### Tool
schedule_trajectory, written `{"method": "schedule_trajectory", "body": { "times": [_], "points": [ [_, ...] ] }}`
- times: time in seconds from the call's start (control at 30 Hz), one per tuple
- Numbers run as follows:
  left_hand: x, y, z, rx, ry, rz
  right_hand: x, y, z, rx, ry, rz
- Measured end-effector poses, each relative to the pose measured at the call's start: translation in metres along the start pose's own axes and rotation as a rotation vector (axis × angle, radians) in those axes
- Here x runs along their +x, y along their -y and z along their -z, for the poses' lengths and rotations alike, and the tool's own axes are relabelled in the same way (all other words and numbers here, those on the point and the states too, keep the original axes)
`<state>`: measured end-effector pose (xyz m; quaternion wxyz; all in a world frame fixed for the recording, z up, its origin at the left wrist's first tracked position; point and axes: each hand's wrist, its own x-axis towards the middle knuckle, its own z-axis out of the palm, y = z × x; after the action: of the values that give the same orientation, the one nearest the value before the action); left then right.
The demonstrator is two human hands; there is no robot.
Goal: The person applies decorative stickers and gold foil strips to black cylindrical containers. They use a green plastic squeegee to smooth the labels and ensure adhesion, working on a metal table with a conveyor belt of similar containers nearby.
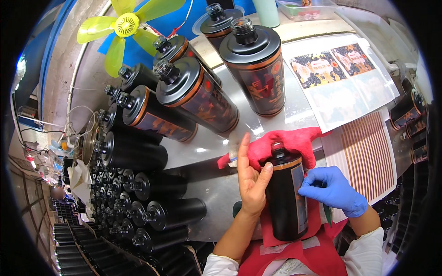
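Black bottle [286, 198] with orange band, red cloth [285, 145], blue glove [336, 189].

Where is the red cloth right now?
In the head view the red cloth lies on the metal table just right of centre, behind the black bottle held by the left hand and gloved right hand.

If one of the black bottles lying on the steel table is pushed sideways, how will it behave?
It would probably roll: the lying black bottles are round cylinders. The steel table looks smooth and shiny, so sliding is also likely. Neighbouring bottles may stop it soon.
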<state>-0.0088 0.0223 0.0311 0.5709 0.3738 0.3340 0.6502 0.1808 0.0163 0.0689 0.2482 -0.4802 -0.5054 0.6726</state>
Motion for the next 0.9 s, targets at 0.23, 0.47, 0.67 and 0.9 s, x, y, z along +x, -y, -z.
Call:
{"method": "schedule_trajectory", "body": {
  "times": [0.23, 0.47, 0.67, 0.9],
  "points": [
    [0.002, -0.001, -0.005, 0.130, 0.017, -0.007, -0.001, -0.003, -0.001, -0.008, -0.025, -0.008],
    [0.002, -0.001, -0.004, 0.546, -0.013, -0.024, -0.009, -0.059, 0.034, 0.728, -0.453, -0.196],
    [-0.062, -0.008, -0.006, 0.751, 0.246, -0.226, -0.048, -0.065, 0.045, 0.762, -0.386, 0.042],
    [-0.120, 0.009, -0.014, 1.388, 0.262, -0.672, -0.005, 0.043, -0.053, -0.599, -0.548, 0.651]
  ]
}}
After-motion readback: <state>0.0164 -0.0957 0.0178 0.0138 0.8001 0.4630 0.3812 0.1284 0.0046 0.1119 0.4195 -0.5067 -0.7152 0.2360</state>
